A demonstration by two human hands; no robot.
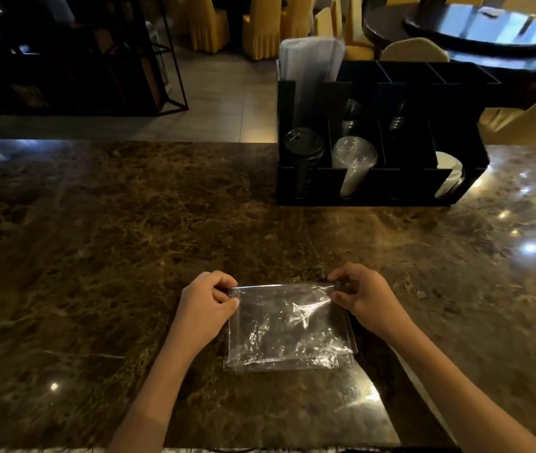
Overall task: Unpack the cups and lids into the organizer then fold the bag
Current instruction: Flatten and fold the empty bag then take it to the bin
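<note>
A clear plastic bag (pixel 287 328) lies flat and folded over on the marble counter near the front edge. My left hand (pixel 206 300) pinches its far left corner, and my right hand (pixel 363 297) pinches its far right corner, holding the far fold taut between them. A black organizer (pixel 367 188) stands at the back right. It holds a stack of black lids (pixel 304 148) in its left slot, clear cups (pixel 353 161) in the slot beside it, and white lids (pixel 451 174) at the right end.
The brown marble counter (pixel 129 240) spreads wide to the left and right of the bag. White wrapped straws (pixel 309 70) stand in the organizer's back left slot. Beyond the counter are a dark metal rack (pixel 80 60), yellow-covered chairs (pixel 260 27) and a dark round table (pixel 485 27).
</note>
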